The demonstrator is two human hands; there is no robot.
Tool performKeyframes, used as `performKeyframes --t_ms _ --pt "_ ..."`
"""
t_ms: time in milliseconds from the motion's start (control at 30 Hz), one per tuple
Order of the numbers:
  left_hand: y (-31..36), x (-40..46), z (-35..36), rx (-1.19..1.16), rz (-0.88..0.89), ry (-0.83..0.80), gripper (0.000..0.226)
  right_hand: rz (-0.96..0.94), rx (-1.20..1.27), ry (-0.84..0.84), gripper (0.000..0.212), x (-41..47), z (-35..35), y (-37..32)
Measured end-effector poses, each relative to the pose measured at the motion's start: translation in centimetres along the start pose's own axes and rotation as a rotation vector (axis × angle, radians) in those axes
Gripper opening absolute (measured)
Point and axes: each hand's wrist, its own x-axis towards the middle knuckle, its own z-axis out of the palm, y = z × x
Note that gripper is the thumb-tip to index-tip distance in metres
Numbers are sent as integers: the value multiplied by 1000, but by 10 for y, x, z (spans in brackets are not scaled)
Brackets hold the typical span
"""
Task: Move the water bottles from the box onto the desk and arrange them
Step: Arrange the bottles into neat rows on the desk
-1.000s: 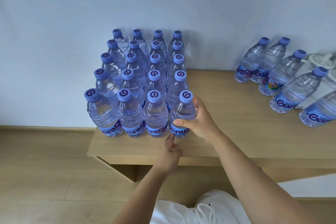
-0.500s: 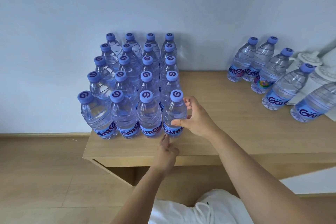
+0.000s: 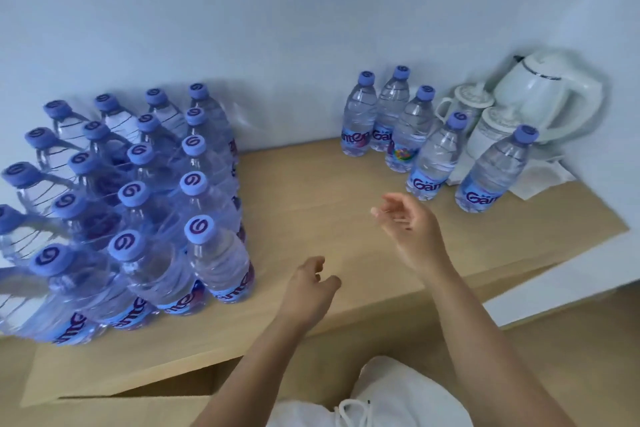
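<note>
Your left hand (image 3: 306, 284) hovered over the light wooden desk (image 3: 311, 204), fingers loosely curled, holding nothing. Your right hand (image 3: 408, 225) hung above the desk, fingers relaxed and empty, well apart from the packed block of clear plastic water bottles with blue caps (image 3: 138, 204) standing upright at left. Five more capped clear bottles (image 3: 433, 149) stood at right, beside white lidded cups (image 3: 464, 104) and a white plastic kettle (image 3: 543, 90).
</note>
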Motion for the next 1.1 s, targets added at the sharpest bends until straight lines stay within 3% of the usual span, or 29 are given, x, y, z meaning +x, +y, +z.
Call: performKeyframes --t_ms 133,267,633,767,900,1000,1100 --pt "50 28 52 48 87 -93 50 -4 -142 394 16 16 -79 33" --pt "98 50 100 77 153 -193 52 67 -186 505 38 45 -127 62" --pt "158 99 170 41 164 -223 56 179 -19 352 72 118 -167 109" --pt "157 104 180 72 169 -247 71 169 29 268 51 124 -174 103" --pt "150 96 165 81 203 -214 100 164 27 328 49 119 -170 81" --pt "152 82 147 -209 152 -363 94 245 217 216 51 125 -153 53" --pt "141 66 121 -477 142 -396 77 300 194 -104 46 137 -135 25"
